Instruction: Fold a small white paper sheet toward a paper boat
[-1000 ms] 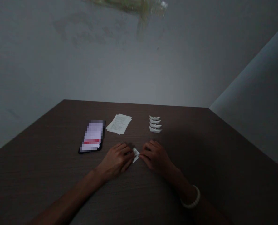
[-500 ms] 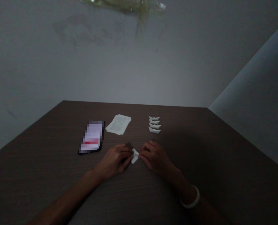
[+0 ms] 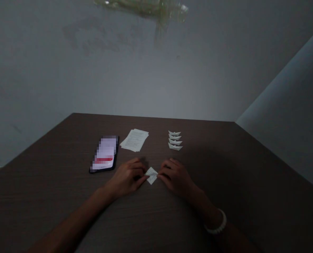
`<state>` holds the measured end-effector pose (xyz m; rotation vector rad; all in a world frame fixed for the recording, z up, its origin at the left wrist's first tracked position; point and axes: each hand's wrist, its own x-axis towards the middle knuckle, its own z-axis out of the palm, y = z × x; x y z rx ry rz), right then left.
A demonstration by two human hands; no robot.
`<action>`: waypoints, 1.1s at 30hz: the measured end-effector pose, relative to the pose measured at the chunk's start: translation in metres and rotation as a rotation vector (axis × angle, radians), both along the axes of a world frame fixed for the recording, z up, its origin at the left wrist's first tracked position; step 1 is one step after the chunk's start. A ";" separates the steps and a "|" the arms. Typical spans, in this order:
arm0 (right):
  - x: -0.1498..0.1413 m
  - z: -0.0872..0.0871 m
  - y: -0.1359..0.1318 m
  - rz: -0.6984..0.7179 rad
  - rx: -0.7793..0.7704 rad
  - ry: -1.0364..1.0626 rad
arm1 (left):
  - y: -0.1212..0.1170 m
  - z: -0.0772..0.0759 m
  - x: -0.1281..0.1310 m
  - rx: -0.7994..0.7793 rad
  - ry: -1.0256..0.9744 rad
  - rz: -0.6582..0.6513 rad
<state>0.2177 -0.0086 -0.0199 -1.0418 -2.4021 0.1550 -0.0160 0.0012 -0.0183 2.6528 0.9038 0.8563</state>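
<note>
Left hand (image 3: 130, 177), right hand (image 3: 176, 177): I note both pinching opposite corners of small, white, diamond-shaped folded paper (image 3: 151, 175).

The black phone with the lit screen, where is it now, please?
In the head view, the black rectangular phone lies on the dark brown table, left of the white printed paper stack and beyond the left hand.
</note>
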 end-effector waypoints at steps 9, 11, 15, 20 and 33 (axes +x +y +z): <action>0.002 0.000 -0.001 -0.001 -0.104 0.068 | -0.004 0.009 0.004 -0.075 0.039 -0.036; 0.001 0.002 -0.002 0.004 -0.113 0.071 | -0.005 0.010 0.005 -0.091 0.038 -0.051; -0.001 0.003 -0.003 0.006 -0.119 0.079 | -0.007 0.009 0.007 -0.133 0.019 -0.037; -0.002 0.000 -0.002 -0.007 -0.105 0.086 | -0.006 0.007 0.008 -0.180 -0.052 0.067; -0.010 0.000 -0.004 -0.114 -0.120 0.107 | -0.007 0.005 0.018 -0.190 -0.093 0.182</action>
